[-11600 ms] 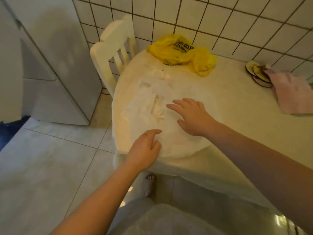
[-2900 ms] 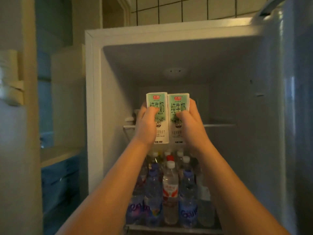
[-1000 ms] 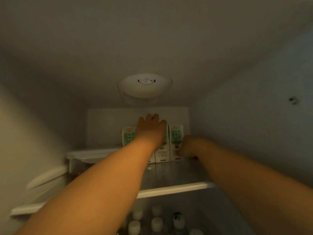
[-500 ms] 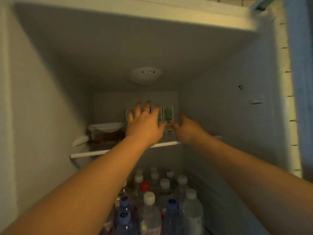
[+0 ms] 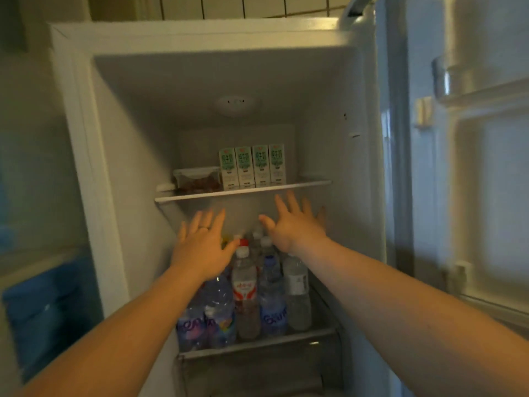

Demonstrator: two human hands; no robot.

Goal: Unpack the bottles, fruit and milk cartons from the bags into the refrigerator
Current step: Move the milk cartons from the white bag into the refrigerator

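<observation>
At the centre of the frame, four milk cartons (image 5: 252, 167) stand upright in a touching row on the upper shelf (image 5: 243, 191) of the open refrigerator (image 5: 323, 90), with a lidded clear container (image 5: 197, 180) holding something dark just left of them. Lower down, capped bottles (image 5: 244, 290) crowd the lower shelf. The left hand (image 5: 201, 247) and right hand (image 5: 294, 224) hover below the upper shelf, fingers spread, holding nothing.

In front of you, the thin white upper shelf (image 5: 300, 185) holds four green-and-white milk cartons (image 5: 252, 168) standing in a row, touching. Just left of them sits a clear plastic box (image 5: 197, 181). The lower shelf (image 5: 257, 343) holds many clear plastic bottles (image 5: 246, 293), packed close together.
</observation>
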